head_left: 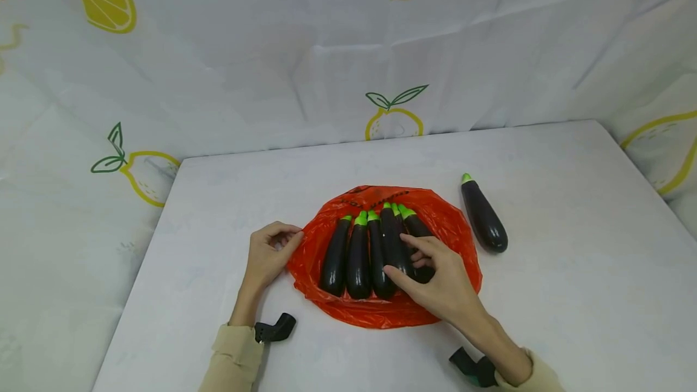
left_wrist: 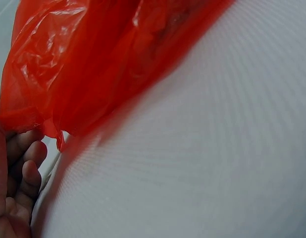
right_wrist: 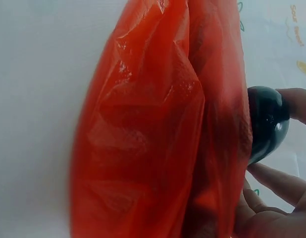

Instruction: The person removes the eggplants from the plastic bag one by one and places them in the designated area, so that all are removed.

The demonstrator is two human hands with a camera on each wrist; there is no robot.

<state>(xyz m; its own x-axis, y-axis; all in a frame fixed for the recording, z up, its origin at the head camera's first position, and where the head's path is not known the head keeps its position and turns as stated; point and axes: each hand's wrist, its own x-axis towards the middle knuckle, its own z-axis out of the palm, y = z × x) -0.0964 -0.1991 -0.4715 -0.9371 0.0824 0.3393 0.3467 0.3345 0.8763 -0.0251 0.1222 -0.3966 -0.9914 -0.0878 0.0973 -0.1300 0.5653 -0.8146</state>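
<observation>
A red plastic bag [head_left: 381, 314] lies spread open on the table, with several dark eggplants [head_left: 358, 259] side by side in it, green stem ends pointing away. My left hand [head_left: 267, 256] pinches the bag's left edge between thumb and fingers. In the left wrist view, red film [left_wrist: 49, 74] hangs at those fingers. Over the right part of the bag, my right hand [head_left: 443, 283] grips one eggplant [head_left: 393, 241] between thumb and fingertips. The right wrist view has its rounded end [right_wrist: 267, 124] between the fingers, partly hidden behind the bag's side.
Another eggplant [head_left: 484, 216] lies on the white table [head_left: 572, 259], to the right of the bag. A white sheet printed with lemons [head_left: 245, 77] hangs behind the table. Black wrist straps [head_left: 276, 327] are on both arms.
</observation>
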